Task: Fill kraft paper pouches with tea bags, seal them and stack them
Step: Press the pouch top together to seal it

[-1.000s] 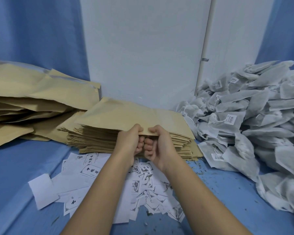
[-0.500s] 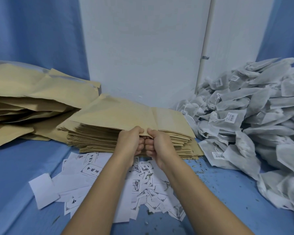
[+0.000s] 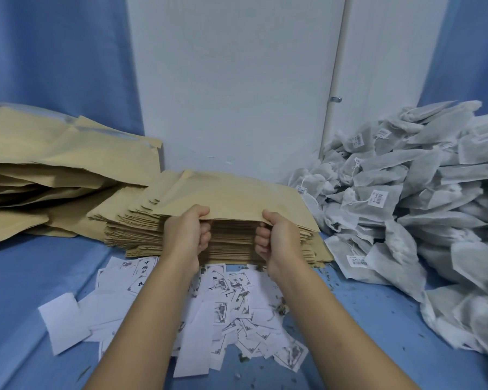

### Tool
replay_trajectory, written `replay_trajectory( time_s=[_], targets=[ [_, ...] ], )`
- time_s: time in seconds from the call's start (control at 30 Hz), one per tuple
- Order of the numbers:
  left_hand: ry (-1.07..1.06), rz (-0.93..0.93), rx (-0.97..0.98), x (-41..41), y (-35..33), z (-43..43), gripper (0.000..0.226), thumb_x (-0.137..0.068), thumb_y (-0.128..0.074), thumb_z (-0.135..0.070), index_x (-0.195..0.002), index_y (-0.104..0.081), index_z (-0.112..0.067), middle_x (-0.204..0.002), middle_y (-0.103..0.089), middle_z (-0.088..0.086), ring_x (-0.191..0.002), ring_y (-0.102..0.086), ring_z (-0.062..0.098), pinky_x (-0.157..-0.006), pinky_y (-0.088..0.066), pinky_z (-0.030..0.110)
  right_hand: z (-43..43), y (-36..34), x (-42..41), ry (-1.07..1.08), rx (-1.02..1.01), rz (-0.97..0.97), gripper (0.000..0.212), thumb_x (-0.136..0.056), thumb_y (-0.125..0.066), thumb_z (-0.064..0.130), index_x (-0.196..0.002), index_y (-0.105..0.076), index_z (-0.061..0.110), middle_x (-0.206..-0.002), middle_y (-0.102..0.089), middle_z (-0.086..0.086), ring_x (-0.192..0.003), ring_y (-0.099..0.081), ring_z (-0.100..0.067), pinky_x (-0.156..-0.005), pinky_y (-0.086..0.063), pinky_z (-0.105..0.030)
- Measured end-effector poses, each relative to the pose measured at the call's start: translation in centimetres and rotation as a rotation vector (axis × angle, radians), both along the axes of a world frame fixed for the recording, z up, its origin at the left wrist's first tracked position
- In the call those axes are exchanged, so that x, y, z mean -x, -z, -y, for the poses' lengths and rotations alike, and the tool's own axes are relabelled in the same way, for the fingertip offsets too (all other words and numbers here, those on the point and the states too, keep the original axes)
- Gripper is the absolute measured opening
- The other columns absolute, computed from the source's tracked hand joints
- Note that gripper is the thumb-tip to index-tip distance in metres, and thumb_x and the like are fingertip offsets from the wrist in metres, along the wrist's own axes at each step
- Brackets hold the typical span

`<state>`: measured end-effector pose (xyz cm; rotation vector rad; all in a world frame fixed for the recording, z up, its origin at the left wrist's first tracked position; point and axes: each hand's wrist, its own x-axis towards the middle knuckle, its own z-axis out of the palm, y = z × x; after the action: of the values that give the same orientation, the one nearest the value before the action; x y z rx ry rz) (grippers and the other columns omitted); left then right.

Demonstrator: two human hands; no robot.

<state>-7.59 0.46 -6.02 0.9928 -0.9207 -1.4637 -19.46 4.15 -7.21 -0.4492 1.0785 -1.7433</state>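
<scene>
A: Counts?
B: Two hands, one pouch held. The left hand [image 3: 188,235] and right hand [image 3: 279,237] each pinch the near edge of the top kraft pouch [image 3: 231,198], thumbs on top, fingers curled under. The hands are apart, with the edge spanning between them, raised off the layers below.
A: Where's that pouch?
B: Centre, on top of the flat pouch stack [image 3: 133,229], near the wall. Many layers, can't count them.
A: Other piles?
B: Three.
- Left: a looser pile of kraft pouches [image 3: 54,153], overlapping, touching the stack.
- Right: a tea bag heap [image 3: 420,198], dozens, no exact count. Several carry barcode tags [image 3: 377,197] on strings.
- Front: scattered paper slips [image 3: 223,311], some printed black, some blank.
A: Surface, room?
B: A blue cloth [image 3: 40,271] covers the surface, creased at left, with dark tea crumbs [image 3: 350,291] at right. Behind is a white wall [image 3: 237,80], with blue curtains [image 3: 54,52] on both sides. One white pipe [image 3: 335,66] runs vertically, with one clip on it.
A: Materials?
B: Pouches are matte tan paper, flat rectangles. Tea bags are grey-white fabric, soft and pillow-shaped. Slips are thin white rectangles, some curling.
</scene>
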Motion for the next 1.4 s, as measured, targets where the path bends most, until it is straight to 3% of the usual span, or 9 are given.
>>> replay_trajectory(
  time_s=[0.27, 0.47, 0.63, 0.73, 0.87, 0.97, 1.13, 1.3, 1.4],
  targets=[
    [-0.056, 0.108, 0.013, -1.9, -0.1, 0.8, 0.027, -0.09, -0.058, -0.017, -0.067, -0.044, -0.015, -0.036, -0.03, -0.008, -0.028, -0.022, 0.007, -0.034, -0.016, 0.013, 0.2, 0.6, 0.2, 0.024, -0.059, 0.068, 0.032, -0.097, -0.044, 0.016, -0.065, -0.037, 0.016, -0.036, -0.029, 0.008, -0.028, -0.021, -0.006, -0.031, -0.013, -0.017],
    [-0.218, -0.015, 0.034, -2.8, 0.1, 1.8, 0.027, -0.094, -0.052, -0.016, -0.069, -0.044, -0.016, -0.036, -0.029, -0.007, -0.029, -0.023, 0.006, -0.032, -0.016, 0.012, 0.0, 0.8, 0.0, -0.038, -0.088, 0.061, 0.035, -0.098, -0.043, 0.018, -0.063, -0.036, 0.016, -0.036, -0.029, 0.008, -0.028, -0.02, -0.006, -0.03, -0.013, -0.016],
    [-0.321, -0.073, 0.084, -2.1, 0.3, 1.4, 0.034, -0.094, -0.048, -0.048, -0.075, -0.053, -0.02, -0.071, -0.054, 0.001, -0.056, -0.061, 0.018, -0.039, -0.047, 0.019, -0.2, 0.9, -0.5, -0.131, -0.046, 0.098, 0.035, -0.098, -0.044, 0.019, -0.063, -0.039, 0.011, -0.037, -0.035, 0.003, -0.028, -0.026, -0.007, -0.032, -0.014, -0.016],
    [-0.084, -0.13, 0.13, -0.9, 0.5, 0.7, 0.01, -0.093, -0.058, -0.018, -0.1, -0.059, -0.012, -0.095, -0.064, 0.006, -0.08, -0.066, 0.024, -0.05, -0.055, 0.027, -0.1, 1.2, -1.8, -0.135, -0.002, 0.099, 0.027, -0.097, -0.047, 0.018, -0.072, -0.047, 0.007, -0.042, -0.044, -0.002, -0.032, -0.036, -0.01, -0.034, -0.024, -0.017],
    [-0.004, -0.222, 0.16, -0.7, 0.1, 0.9, 0.031, -0.09, -0.049, 0.01, -0.112, -0.055, -0.01, -0.1, -0.066, 0.007, -0.091, -0.064, 0.021, -0.055, -0.056, 0.03, -0.4, 0.8, -3.0, 0.099, 0.051, 0.173, 0.008, -0.094, -0.049, 0.012, -0.087, -0.054, 0.009, -0.07, -0.064, -0.012, -0.046, -0.059, -0.019, -0.041, -0.046, -0.022],
    [-0.018, -0.254, 0.18, -1.7, -0.7, 1.7, 0.034, -0.088, -0.05, 0.011, -0.114, -0.055, -0.01, -0.107, -0.066, 0.01, -0.102, -0.062, 0.027, -0.059, -0.055, 0.034, -0.4, 0.2, -2.9, 0.174, 0.107, 0.154, 0.011, -0.092, -0.051, -0.001, -0.092, -0.059, 0.006, -0.095, -0.064, -0.013, -0.062, -0.067, -0.026, -0.046, -0.052, -0.023],
    [-0.046, -0.409, 0.271, -5.0, -4.4, 3.9, 0.028, -0.089, -0.055, 0.005, -0.11, -0.058, -0.013, -0.101, -0.069, 0.005, -0.094, -0.066, 0.021, -0.062, -0.058, 0.034, 2.4, -3.7, -5.4, -0.034, 0.164, 0.032, 0.014, -0.095, -0.05, 0.001, -0.102, -0.06, 0.008, -0.08, -0.071, -0.006, -0.056, -0.07, -0.019, -0.043, -0.049, -0.017],
    [-0.094, -0.626, 0.296, -11.5, -9.8, 9.5, 0.015, -0.092, -0.05, 0.006, -0.094, -0.059, -0.005, -0.082, -0.071, 0.007, -0.077, -0.07, 0.017, -0.076, -0.058, 0.032, 11.3, -9.3, -12.1, -0.229, 0.249, -0.011, 0.025, -0.097, -0.046, 0.003, -0.12, -0.054, 0.01, -0.09, -0.065, -0.008, -0.053, -0.068, -0.015, -0.042, -0.047, -0.015],
    [-0.228, -0.445, 0.261, -16.0, -11.4, 14.1, 0.009, -0.097, -0.047, -0.004, -0.101, -0.055, -0.004, -0.091, -0.065, 0.008, -0.082, -0.066, 0.019, -0.071, -0.058, 0.028, 16.7, -11.2, -17.2, -0.306, 0.229, -0.041, 0.029, -0.099, -0.044, 0.004, -0.127, -0.05, 0.008, -0.093, -0.065, -0.012, -0.057, -0.066, -0.019, -0.046, -0.052, -0.018]
  ],
)
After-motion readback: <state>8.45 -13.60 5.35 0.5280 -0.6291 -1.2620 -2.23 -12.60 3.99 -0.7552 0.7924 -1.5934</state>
